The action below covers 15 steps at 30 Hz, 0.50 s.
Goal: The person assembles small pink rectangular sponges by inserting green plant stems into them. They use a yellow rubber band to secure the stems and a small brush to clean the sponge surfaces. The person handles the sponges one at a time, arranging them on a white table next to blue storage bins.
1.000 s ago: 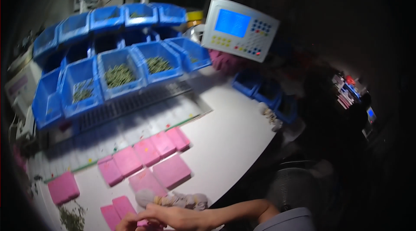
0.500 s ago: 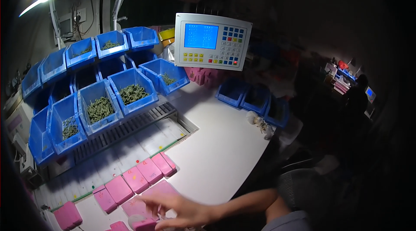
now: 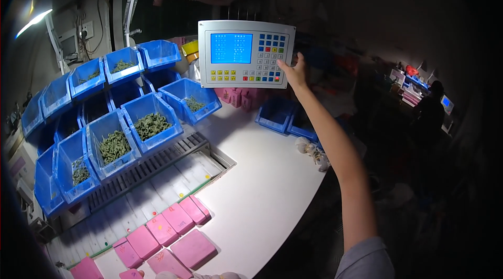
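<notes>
One control panel (image 3: 255, 60): beyond the table (image 3: 262, 190), just right of the front bins, facing the wearer
Panel face: one lit blue screen (image 3: 231, 48) at left, eight yellow keys (image 3: 222, 75) in two rows below it, mixed-colour keypad (image 3: 270, 55) at right
Top-row bins (image 3: 88, 89): five, blue, tilted toward the wearer
Front-row bins (image 3: 160, 142): five, blue; green pieces (image 3: 153, 124) show in four
Middle-row bins: in shadow, count unclear
Small bins (image 3: 271, 123): two plain at the table's far right, any more cut by the arm
Pink blocks (image 3: 162, 230): five side by side in a slanting row, two just below it, two more partly cut by the lower edge
Lamps (image 3: 34, 23): two, both lit, upper left
Pale wrapped lump (image 3: 313, 153): one, beside the small bins
Right hand (image 3: 296, 74): at panel's right edge, open, grasping nothing; thumb over lower-right keypad, apart from a finger raised past the edge; contact or pressing, cannot tell
Right arm (image 3: 335, 143): reaching forward and up from lower right, nearly straight, grey sleeve (image 3: 367, 260) at lower edge
Left hand: can't make it out, state cannot be told
</notes>
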Each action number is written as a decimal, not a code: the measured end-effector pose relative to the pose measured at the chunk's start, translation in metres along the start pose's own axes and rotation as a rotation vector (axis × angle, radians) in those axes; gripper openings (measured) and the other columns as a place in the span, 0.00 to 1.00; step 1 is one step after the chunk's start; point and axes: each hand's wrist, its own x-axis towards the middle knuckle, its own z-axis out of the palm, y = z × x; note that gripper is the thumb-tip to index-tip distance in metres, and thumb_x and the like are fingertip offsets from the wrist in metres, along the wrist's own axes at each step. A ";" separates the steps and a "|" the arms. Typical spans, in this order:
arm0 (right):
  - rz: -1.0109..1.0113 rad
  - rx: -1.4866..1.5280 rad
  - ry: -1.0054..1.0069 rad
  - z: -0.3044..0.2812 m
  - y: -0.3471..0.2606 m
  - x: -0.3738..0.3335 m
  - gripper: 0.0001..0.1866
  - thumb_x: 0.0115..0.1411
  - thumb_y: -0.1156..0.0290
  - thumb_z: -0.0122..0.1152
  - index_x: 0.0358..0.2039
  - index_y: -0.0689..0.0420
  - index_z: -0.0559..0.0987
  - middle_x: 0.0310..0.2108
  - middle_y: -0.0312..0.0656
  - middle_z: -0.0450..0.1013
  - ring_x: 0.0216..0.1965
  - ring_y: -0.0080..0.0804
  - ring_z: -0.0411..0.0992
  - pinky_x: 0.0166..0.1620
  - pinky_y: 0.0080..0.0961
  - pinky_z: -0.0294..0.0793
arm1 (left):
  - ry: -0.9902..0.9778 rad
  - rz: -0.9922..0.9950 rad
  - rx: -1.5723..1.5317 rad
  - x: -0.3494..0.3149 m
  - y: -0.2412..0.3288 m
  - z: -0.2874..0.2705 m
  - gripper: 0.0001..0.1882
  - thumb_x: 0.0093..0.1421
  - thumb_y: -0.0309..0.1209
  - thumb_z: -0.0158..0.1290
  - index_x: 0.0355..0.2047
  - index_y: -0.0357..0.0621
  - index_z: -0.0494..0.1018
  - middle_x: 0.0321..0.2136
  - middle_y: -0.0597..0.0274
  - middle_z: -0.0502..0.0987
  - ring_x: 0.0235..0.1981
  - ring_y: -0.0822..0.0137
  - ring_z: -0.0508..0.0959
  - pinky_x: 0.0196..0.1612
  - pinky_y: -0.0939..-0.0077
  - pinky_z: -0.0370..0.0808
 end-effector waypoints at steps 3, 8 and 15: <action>0.142 0.199 -0.179 -0.005 -0.022 0.000 0.26 0.45 0.72 0.68 0.42 0.63 0.66 0.37 0.47 0.73 0.38 0.37 0.74 0.43 0.30 0.73 | 0.043 -0.023 -0.065 -0.001 0.003 0.013 0.31 0.60 0.56 0.37 0.54 0.49 0.62 0.42 0.50 0.72 0.41 0.57 0.72 0.42 0.55 0.72; 0.268 0.188 -0.175 -0.012 -0.021 -0.001 0.25 0.44 0.74 0.66 0.42 0.65 0.66 0.40 0.50 0.71 0.42 0.38 0.71 0.46 0.31 0.71 | 0.131 -0.154 -0.445 0.001 0.024 0.070 0.27 0.63 0.45 0.37 0.56 0.39 0.59 0.42 0.46 0.70 0.32 0.59 0.69 0.32 0.66 0.69; 0.276 0.176 -0.243 -0.011 -0.043 -0.005 0.24 0.47 0.74 0.65 0.43 0.64 0.66 0.41 0.49 0.70 0.43 0.37 0.71 0.47 0.30 0.71 | 0.246 -0.158 -0.493 -0.006 0.028 0.064 0.25 0.64 0.41 0.36 0.56 0.37 0.59 0.40 0.46 0.70 0.28 0.59 0.67 0.27 0.72 0.66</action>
